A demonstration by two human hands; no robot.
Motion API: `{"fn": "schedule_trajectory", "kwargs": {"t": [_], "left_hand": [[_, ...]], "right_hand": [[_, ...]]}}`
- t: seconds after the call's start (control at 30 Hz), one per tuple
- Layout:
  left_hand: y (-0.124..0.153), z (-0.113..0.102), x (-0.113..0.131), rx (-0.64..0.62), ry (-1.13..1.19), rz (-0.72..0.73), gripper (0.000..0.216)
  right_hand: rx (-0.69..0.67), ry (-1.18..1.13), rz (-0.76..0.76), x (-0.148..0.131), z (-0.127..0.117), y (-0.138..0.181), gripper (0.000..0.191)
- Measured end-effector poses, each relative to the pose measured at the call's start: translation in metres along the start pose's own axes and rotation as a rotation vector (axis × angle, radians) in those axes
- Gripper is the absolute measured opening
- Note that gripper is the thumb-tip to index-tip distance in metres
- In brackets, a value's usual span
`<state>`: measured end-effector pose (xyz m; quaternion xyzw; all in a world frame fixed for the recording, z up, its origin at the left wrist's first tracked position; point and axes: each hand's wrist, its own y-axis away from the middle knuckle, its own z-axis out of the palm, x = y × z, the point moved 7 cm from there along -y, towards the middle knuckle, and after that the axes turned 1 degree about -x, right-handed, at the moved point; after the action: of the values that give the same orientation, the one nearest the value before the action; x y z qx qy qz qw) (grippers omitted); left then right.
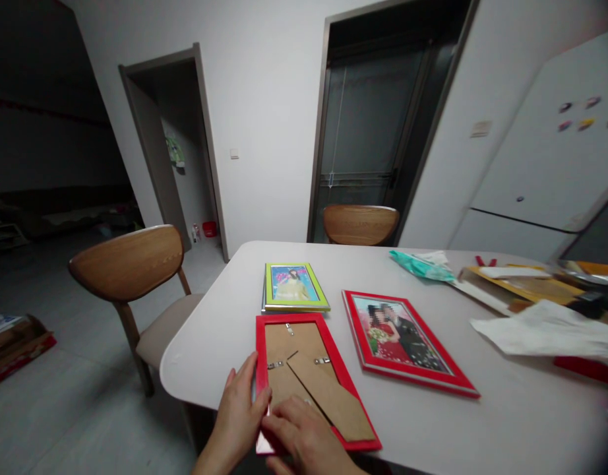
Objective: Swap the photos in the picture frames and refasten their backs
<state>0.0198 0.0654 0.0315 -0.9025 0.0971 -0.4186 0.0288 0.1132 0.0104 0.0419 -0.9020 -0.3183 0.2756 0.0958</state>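
Note:
A red picture frame (346,389) lies face down at the near edge of the table. Its brown backing board (277,340) shows, with several small metal clips and a fold-out stand (328,399). My left hand (238,412) is closed on the left side of this frame, its thumb over the rail. At the near left corner, my right hand (308,439) has its fingers curled over the frame and covers part of the backing. Just beyond lies a yellow-green framed picture (291,287), face up. To the right is another red framed picture (403,336), also face up.
On the right of the white table (506,422) are a turquoise wrapper (423,266), white paper (551,330) and brown envelopes (526,287). Wooden chairs stand at the left (130,264) and far side (361,224). A box (17,349) sits on the floor.

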Motion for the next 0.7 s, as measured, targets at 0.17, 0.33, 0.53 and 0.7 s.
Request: {"fn": "schedule_trajectory", "kwargs": {"t": [0.17, 0.33, 0.53, 0.7], "left_hand": [[-0.003, 0.001, 0.000, -0.028, -0.033, -0.008, 0.053], [-0.006, 0.007, 0.002, -0.019, -0.106, 0.016, 0.056], [-0.007, 0.011, 0.002, -0.037, -0.125, 0.051, 0.055], [-0.006, 0.008, 0.000, -0.012, -0.104, 0.052, 0.053]], "right_hand": [[0.138, 0.017, 0.260, 0.051, -0.060, 0.005, 0.028], [0.055, 0.160, 0.429, 0.104, -0.074, 0.003, 0.025], [0.061, 0.254, 0.463, 0.113, -0.061, -0.008, 0.023], [0.072, 0.256, 0.470, 0.114, -0.060, -0.011, 0.026]]}}
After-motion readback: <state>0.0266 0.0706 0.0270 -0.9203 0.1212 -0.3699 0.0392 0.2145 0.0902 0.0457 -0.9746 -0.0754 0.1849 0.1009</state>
